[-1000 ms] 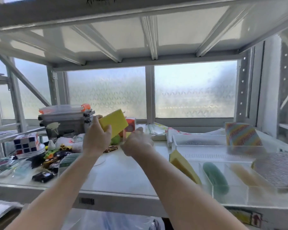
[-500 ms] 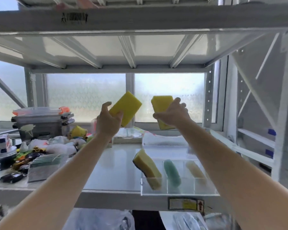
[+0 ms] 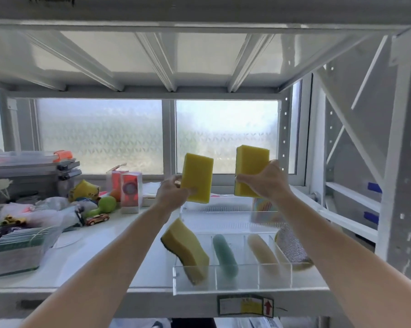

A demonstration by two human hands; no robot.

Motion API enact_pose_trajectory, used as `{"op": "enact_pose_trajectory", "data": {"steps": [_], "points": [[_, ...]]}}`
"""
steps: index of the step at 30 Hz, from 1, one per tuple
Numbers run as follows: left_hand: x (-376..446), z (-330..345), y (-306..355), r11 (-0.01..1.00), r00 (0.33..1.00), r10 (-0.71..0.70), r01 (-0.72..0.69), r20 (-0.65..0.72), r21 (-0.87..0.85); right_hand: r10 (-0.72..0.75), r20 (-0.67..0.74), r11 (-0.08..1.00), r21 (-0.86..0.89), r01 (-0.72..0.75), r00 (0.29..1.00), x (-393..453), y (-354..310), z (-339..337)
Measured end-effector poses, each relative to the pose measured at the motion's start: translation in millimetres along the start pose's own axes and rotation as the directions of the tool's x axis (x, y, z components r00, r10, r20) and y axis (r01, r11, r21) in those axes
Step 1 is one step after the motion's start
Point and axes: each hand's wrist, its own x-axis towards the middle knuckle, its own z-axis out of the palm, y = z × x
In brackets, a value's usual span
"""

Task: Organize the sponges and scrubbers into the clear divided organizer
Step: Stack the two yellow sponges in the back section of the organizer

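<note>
White metal shelving (image 3: 152, 275) before a frosted window, with an upper shelf close overhead. Left hand (image 3: 173, 194): closed on a yellow sponge (image 3: 197, 177), held upright by its lower end above the shelf. Right hand (image 3: 264, 182): closed on a second yellow sponge (image 3: 250, 169), also upright, gripped along its lower right side. Both blocks hang above the far part of the clear divided organizer (image 3: 233, 280), which sits at the near right edge of the shelf. Organizer contents, left to right: a curved yellow sponge (image 3: 184, 249) leaning out over the left wall, a green scrubber (image 3: 224, 254), a pale tan scrubber (image 3: 262, 253), and a silvery mesh scrubber (image 3: 292, 247) at the right end. Handling, by judgement: the sponges are light, soft and compressible, not fragile; a pinch across the narrow faces should hold them, and a slight squeeze may help them into a slot. Hard to make out: a striped item (image 3: 263, 209) behind the right forearm, mostly hidden; the far organizer compartments, blurred by glare; the clutter of toys (image 3: 98, 217) and boxes at left; both arms cut off at the lower frame.
</note>
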Motion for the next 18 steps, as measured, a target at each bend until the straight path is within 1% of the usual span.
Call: {"op": "enact_pose_trajectory", "data": {"steps": [5,7,10,15,18], "points": [[4,5,-6,0.991,0.996,-0.012,0.0,0.088,0.135,-0.021,0.017,1.0,-0.008,0.021,1.0,5,-1,10],[7,8,-8,0.987,0.996,-0.005,-0.01,0.087,0.16,-0.027,0.032,0.999,-0.032,0.028,0.999,5,-3,15],[10,12,-10,0.966,0.997,0.036,-0.052,0.064,0.253,-0.037,0.05,0.998,-0.05,0.04,0.998,5,-5,24],[7,20,-13,0.91,0.991,0.111,-0.133,0.079,0.394,-0.037,0.086,0.997,-0.069,0.043,0.996,4,-4,38],[7,18,-10,0.888,0.988,0.124,-0.151,0.089,0.435,-0.036,0.092,0.995,-0.094,0.044,0.995,3,-3,40]]}}
